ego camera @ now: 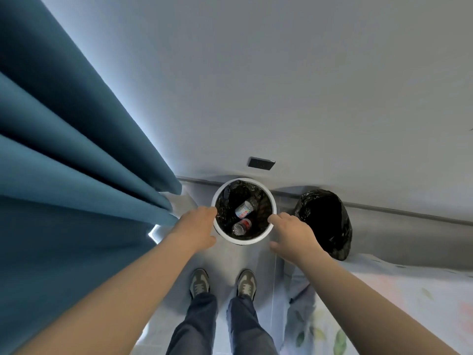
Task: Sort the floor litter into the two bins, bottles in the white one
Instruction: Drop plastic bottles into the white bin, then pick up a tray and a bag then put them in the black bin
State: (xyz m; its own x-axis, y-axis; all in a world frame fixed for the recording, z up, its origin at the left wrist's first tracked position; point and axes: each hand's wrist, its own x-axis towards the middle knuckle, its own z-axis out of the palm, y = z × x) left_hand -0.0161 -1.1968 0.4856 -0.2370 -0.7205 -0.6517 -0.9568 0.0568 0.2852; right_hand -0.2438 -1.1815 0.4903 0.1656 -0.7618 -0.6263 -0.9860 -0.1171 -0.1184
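peering down beside the wall, i ask: where are the bottles?

both lie in the white bin [243,240] at the centre of the frame, on its black liner [226,201]. the white-labelled bottle [245,208] is above, the red-labelled bottle [242,226] just below it. the black bin [330,226] stands just to the right.

and the hands?

the left hand [198,226] sits at the bin's left rim, its fingers foreshortened. i cannot tell whether they curl over the edge. the right hand [291,234] is at the right rim, forefinger stretched out and thumb spread, holding nothing.

how would the bin handle, if it gets lifted?

light, i'd guess: a thin pail, and bottles that look empty. the rim looks stiff, so hold there, one hand on each side. the liner seems slick, so take the rim, not the bag.
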